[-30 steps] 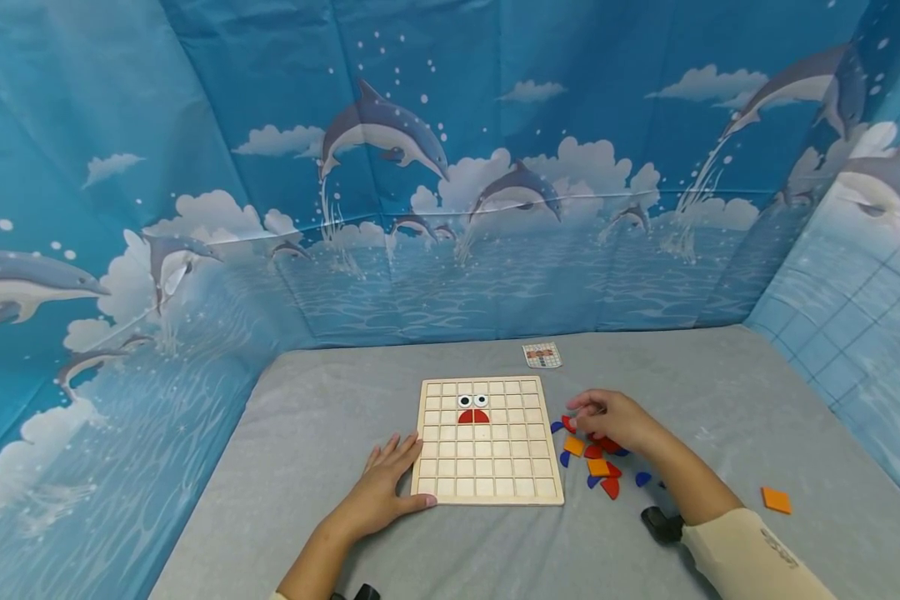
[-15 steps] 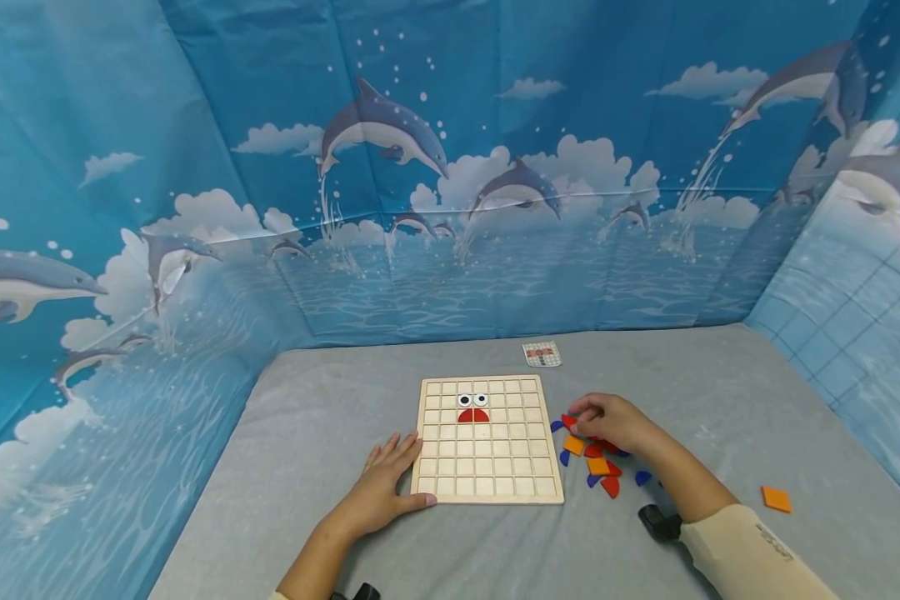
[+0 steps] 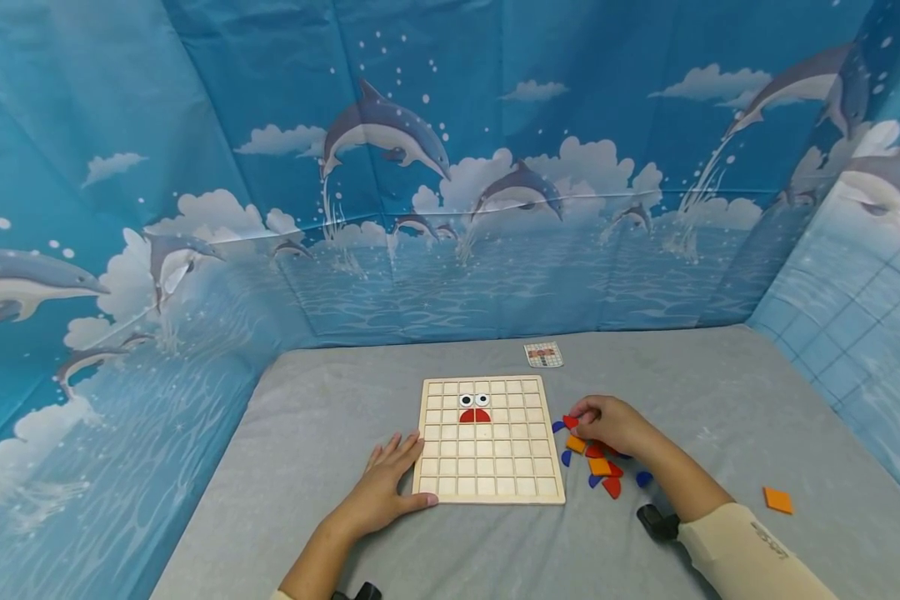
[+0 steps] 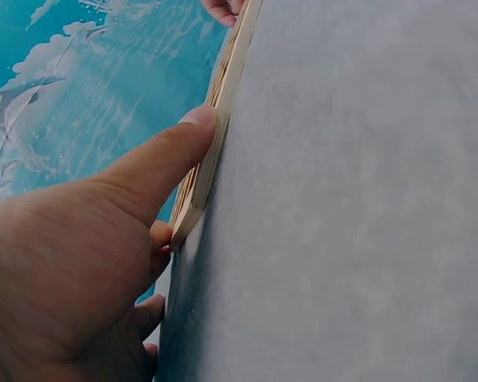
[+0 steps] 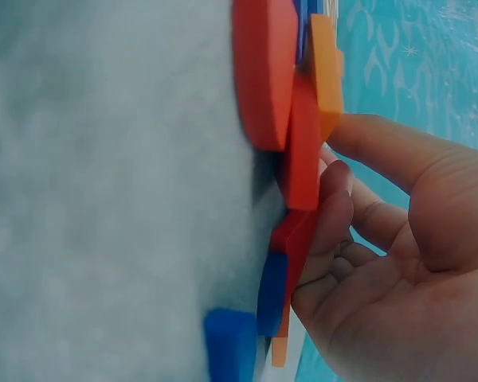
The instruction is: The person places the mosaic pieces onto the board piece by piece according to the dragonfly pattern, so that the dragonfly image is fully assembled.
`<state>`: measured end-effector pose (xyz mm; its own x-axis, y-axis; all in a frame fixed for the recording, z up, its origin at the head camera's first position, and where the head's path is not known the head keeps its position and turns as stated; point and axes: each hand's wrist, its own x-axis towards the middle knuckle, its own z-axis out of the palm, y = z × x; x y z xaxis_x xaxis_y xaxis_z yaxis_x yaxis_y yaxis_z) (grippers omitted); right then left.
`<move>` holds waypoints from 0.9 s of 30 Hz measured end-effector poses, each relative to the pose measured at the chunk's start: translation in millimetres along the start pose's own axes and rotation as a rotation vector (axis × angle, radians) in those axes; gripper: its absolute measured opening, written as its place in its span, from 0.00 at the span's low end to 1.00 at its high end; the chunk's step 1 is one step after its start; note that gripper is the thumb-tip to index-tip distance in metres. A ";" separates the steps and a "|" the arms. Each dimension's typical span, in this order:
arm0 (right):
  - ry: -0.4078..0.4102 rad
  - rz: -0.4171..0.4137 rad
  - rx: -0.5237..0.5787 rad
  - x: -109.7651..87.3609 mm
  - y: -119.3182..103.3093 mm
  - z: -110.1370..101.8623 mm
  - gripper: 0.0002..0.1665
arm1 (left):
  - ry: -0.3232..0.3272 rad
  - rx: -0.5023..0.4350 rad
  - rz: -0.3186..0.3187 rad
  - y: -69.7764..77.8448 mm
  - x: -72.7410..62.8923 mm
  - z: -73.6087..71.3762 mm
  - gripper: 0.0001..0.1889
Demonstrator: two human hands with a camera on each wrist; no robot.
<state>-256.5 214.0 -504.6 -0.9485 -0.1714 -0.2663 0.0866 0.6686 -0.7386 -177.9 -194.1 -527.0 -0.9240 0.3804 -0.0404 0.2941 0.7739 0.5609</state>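
Observation:
My left hand (image 3: 382, 492) lies spread at the near-left corner of a wooden grid board (image 3: 487, 475). Its thumb presses the front edge and its fingers touch the left side. On the board sit two eye tiles (image 3: 466, 401), with two red quarter-circle tiles (image 3: 467, 416) just below them. My right hand (image 3: 617, 423) reaches over a pile of loose tiles right of the board, pinching a red quarter-circle tile (image 3: 571, 422) between thumb and fingers. In the right wrist view, an orange square tile (image 5: 327, 76) hides the thumb's tip.
Red, orange and blue tiles (image 3: 644, 479) lie loose beside the board. A small pattern card (image 3: 543, 355) is behind it. One orange square tile (image 3: 777, 500) lies far right on the grey cloth (image 3: 330, 392). A dolphin-print curtain (image 3: 435, 283) surrounds the back and sides.
My right hand has lowered slightly, and its thumb and fingers have drawn together at the red quarter-circle tile. The left hand and board stay put.

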 end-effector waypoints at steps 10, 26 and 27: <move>0.022 0.003 -0.006 -3.5 -3.4 -0.6 0.16 | 0.004 -0.001 0.008 -0.1 0.5 0.0 0.51; 0.049 -0.012 0.007 -12.0 -21.3 -1.6 0.21 | 0.006 0.009 0.000 -0.1 1.4 0.1 0.51; 0.047 -0.024 0.011 -13.5 -24.5 -0.1 0.20 | 0.008 0.008 0.005 -0.2 1.2 0.3 0.51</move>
<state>-245.9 200.0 -482.9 -0.9635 -0.1533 -0.2193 0.0666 0.6565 -0.7514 -179.1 -193.6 -527.5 -0.9245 0.3800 -0.0310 0.3004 0.7759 0.5547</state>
